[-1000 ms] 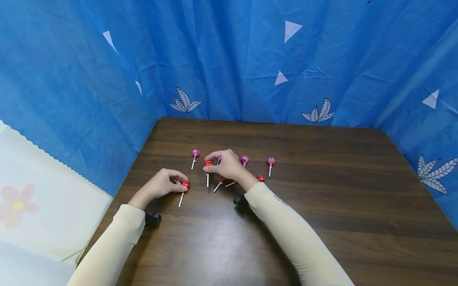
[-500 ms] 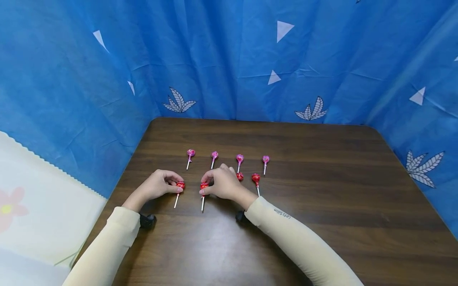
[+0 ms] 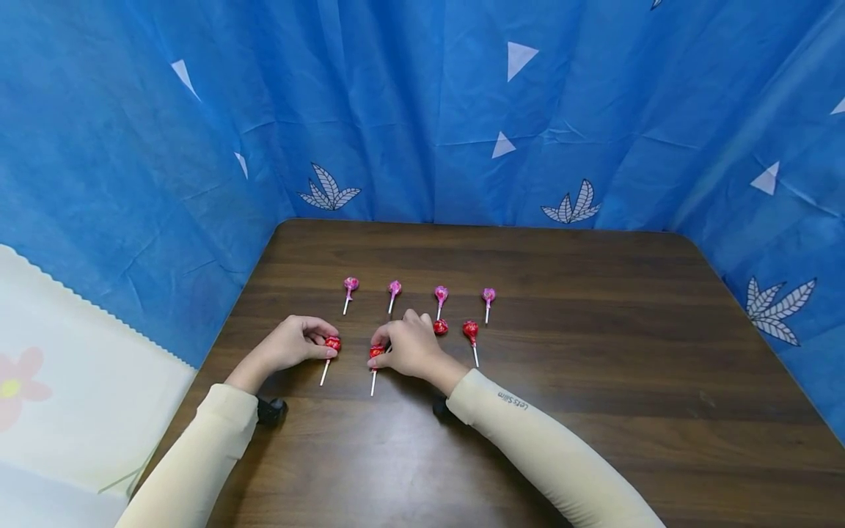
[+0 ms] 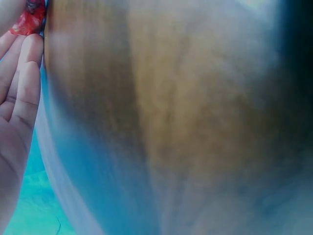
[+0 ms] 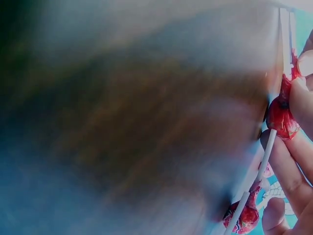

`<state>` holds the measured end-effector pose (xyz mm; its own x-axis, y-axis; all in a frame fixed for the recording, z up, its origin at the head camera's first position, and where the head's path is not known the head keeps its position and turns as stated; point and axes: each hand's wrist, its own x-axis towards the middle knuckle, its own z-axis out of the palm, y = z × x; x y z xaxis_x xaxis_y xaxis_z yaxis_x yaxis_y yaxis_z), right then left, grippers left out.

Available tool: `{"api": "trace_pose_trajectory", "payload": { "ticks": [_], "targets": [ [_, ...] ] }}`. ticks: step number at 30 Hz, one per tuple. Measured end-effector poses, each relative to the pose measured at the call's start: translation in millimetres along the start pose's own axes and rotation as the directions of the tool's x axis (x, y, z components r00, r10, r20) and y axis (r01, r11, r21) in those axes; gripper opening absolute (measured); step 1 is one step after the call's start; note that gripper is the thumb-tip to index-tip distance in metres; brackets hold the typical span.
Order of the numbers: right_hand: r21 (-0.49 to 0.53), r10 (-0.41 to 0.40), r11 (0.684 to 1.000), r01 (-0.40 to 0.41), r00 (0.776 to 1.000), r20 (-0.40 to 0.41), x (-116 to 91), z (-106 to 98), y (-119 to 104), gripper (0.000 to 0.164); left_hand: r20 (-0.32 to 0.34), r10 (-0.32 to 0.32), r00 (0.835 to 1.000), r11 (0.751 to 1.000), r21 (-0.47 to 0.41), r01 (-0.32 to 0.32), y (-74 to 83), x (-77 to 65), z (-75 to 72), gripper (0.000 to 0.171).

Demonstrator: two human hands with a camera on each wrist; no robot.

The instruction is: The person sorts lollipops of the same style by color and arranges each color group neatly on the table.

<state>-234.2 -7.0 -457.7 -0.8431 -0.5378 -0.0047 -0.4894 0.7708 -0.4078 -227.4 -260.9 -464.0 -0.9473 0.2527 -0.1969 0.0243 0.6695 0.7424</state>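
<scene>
- Head view, nearest us: two cream long sleeves [image 3: 548,447] reach over a dark brown wood-grain table [image 3: 594,330], with a small black device [image 3: 271,411] beneath the left wrist.
- Next, the right hand [image 3: 412,348] pinches a round lollipop in shiny red wrapping [image 3: 376,353] between thumb and fingertips, its white stick pointing toward us. We cannot tell whether it touches the wood.
- Just left of it, and slightly farther, the left hand [image 3: 290,346] pinches a matching red-wrapped lollipop [image 3: 333,342] by its round head. The left wrist view confirms thumb and fingers around the red wrapper, but is mostly blurred.
- What has just changed: a second ago the right hand's lollipop was farther off, near the pink ones; now it sits almost level with the left hand's. We judge that this sets the pair side by side, nearer us than the pink row.
- Beyond the right hand, two more red lollipops [image 3: 470,330] lie on the table, one partly covered. Right wrist view shows a loose white stick [image 5: 266,154] by the fingers; its head is unclear.
- Farther still, four pink-and-purple wrapped lollipops [image 3: 441,293] lie in a spaced row.
- Behind everything hangs a bright blue curtain [image 3: 396,110] printed with white triangles and leaves.
</scene>
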Motion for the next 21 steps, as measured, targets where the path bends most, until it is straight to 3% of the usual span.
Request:
{"api": "trace_pose_trajectory", "payload": {
  "ticks": [7,12,16,21],
  "targets": [
    [0.005,-0.033,0.999,0.033,0.999,-0.005,-1.5,-5.6,2.1,0.030,-0.002,0.007,1.000,1.000,0.004,-0.007,1.3,-0.1,0.0,0.037],
    [0.043,-0.028,0.999,0.030,0.998,-0.060,-4.3,-20.1,12.5,0.036,-0.043,-0.003,0.999,0.999,0.054,0.005,9.0,-1.7,-4.7,0.046],
    [0.093,0.030,0.996,-0.017,0.990,-0.138,-8.4,-35.6,31.2,0.039,-0.100,0.011,0.995,0.997,0.074,-0.003,23.0,-1.1,-8.3,0.049],
    [0.119,0.115,0.989,-0.092,0.973,-0.202,-16.9,-49.8,57.0,0.039,-0.112,0.098,0.989,0.993,0.074,-0.090,52.1,6.4,-3.1,0.048]
  ]
}}
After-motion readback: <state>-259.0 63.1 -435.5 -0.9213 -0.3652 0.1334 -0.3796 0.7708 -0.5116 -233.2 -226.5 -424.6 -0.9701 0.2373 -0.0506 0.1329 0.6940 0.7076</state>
